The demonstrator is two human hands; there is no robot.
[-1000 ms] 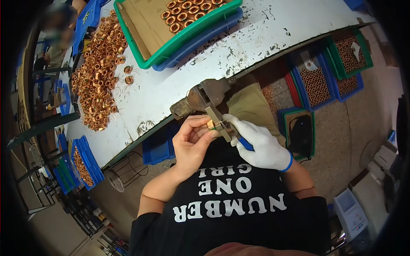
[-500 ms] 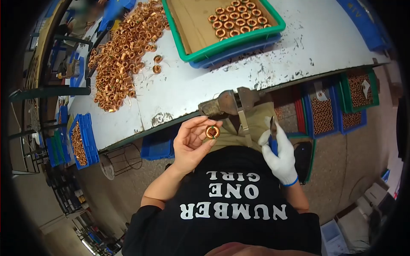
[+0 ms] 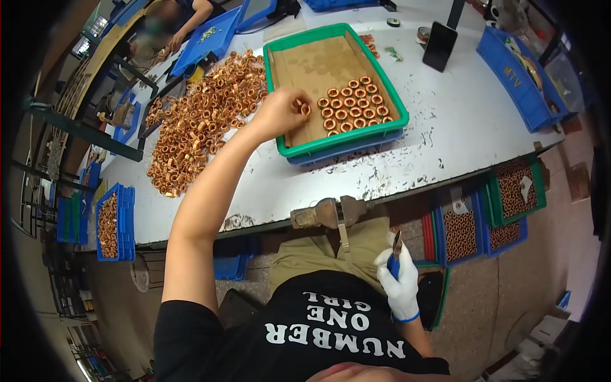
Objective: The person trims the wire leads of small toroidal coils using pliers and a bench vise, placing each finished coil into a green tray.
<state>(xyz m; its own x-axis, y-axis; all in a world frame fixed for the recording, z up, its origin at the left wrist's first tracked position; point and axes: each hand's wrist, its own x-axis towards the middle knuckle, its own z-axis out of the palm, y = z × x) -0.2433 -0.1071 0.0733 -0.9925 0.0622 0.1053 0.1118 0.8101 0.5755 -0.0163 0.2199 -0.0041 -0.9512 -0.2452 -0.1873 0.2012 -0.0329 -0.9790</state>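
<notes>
My left hand [image 3: 280,113], bare, is over the left part of a green tray [image 3: 272,79] with its fingers closed on a copper-wound ring coil [image 3: 305,109]. Rows of similar coils [image 3: 354,106] stand on the tray's brown cardboard liner, to the right of that hand. In front of my body, my right hand [image 3: 400,283], in a white glove, is wrapped round blue-handled pliers [image 3: 395,258]. Their jaws point up and away from me.
A large heap of loose coils [image 3: 203,121] lies left of the tray. A vise-like metal fixture [image 3: 328,213] sits at the table's front edge. A phone [image 3: 440,46] stands behind. Bins of coils [image 3: 459,235] are low at right. Another person's arm [image 3: 191,22] shows far left.
My left hand has moved from in front of my chest to over the green tray, carrying the coil. My view has tilted up. My right hand still holds the pliers near my lap.
</notes>
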